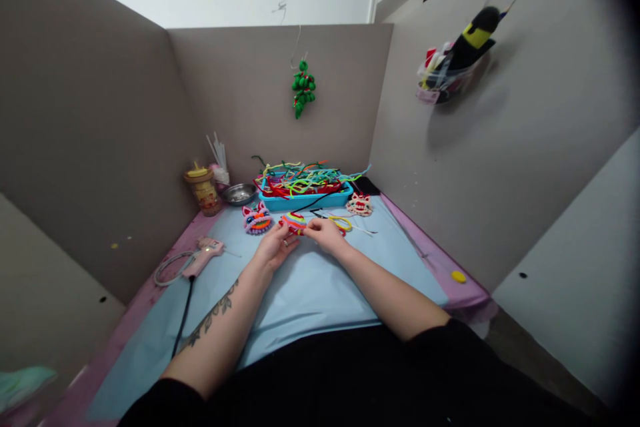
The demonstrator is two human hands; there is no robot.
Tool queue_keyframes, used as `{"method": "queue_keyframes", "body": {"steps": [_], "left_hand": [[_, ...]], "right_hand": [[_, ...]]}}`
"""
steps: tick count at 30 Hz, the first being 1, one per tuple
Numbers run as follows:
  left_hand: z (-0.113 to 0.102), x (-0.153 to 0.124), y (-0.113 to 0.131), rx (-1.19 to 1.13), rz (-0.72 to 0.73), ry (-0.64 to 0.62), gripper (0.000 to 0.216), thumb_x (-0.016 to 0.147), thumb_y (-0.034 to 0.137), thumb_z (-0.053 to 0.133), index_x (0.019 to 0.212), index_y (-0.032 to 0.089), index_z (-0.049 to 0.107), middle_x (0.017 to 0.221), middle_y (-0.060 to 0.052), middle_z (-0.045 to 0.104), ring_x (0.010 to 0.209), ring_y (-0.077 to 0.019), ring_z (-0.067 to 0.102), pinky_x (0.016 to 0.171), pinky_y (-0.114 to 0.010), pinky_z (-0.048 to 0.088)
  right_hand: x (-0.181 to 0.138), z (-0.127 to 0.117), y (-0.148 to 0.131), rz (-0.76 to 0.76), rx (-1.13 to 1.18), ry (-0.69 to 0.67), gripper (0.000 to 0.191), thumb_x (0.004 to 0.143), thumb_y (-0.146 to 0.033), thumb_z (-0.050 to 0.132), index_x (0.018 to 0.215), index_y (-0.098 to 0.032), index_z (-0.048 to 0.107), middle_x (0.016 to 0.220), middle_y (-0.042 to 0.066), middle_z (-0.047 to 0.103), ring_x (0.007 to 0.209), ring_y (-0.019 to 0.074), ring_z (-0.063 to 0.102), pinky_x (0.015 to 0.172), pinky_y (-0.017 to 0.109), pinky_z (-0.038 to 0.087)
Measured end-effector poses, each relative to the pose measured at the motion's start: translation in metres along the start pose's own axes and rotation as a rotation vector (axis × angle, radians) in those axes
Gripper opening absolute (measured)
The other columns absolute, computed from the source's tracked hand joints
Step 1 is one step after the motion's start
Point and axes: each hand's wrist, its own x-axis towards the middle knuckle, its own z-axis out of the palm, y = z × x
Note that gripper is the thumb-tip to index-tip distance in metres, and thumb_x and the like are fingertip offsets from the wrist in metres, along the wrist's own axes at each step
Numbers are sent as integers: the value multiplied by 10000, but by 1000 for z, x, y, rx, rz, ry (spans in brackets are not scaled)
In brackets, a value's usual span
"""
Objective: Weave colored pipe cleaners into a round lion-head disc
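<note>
Between my two hands is a small striped pipe-cleaner piece (295,221) in red, yellow and other bright colours. My left hand (276,244) grips it from the left, fingers bent around its lower edge. At its right side the fingers of my right hand (325,234) are pinched together on it; the exact spot they hold is hidden. Just left of the piece lies a purple and orange pipe-cleaner animal head (257,219). A cream and red one (360,205) is beyond my right hand, and yellow pipe cleaners (341,222) curl beside that hand.
Behind my hands stands a blue basket (306,201) heaped with coloured pipe cleaners (310,179). A pink glue gun (205,255) with its cord lies left. Nearby are a metal bowl (239,194) and a lidded cup (204,192). Grey partitions (280,80) enclose the table.
</note>
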Motion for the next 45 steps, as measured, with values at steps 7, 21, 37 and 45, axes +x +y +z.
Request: {"method": "queue_keyframes", "body": {"steps": [7, 21, 37, 45], "left_hand": [[7, -2, -7, 92, 58, -10, 295, 599, 267, 787, 833, 176, 632, 765, -9, 645, 668, -100, 577, 650, -216, 420], [5, 5, -18, 245, 311, 64, 320, 519, 342, 812, 701, 135, 650, 661, -13, 627, 603, -105, 530, 616, -231, 373], [8, -5, -8, 297, 214, 103, 377, 529, 419, 791, 751, 148, 652, 732, -41, 645, 663, -144, 570, 631, -260, 413], [1, -3, -4, 346, 149, 84, 383, 544, 417, 776, 815, 173, 658, 761, -48, 663, 704, -170, 593, 626, -271, 407]], "right_hand": [[2, -1, -1, -99, -83, 40, 137, 684, -293, 650, 597, -187, 642, 689, 6, 565, 664, 143, 517, 656, 275, 405], [-4, 5, -5, -135, -184, 47, 124, 712, -276, 641, 640, -177, 657, 773, 17, 576, 694, 127, 533, 698, 266, 437], [-5, 3, -4, -159, -262, 38, 120, 727, -276, 637, 652, -184, 657, 765, 12, 575, 681, 125, 525, 675, 256, 426], [-7, 2, -6, -172, -330, 20, 93, 737, -233, 620, 662, -195, 659, 790, 16, 588, 719, 137, 546, 699, 262, 419]]}}
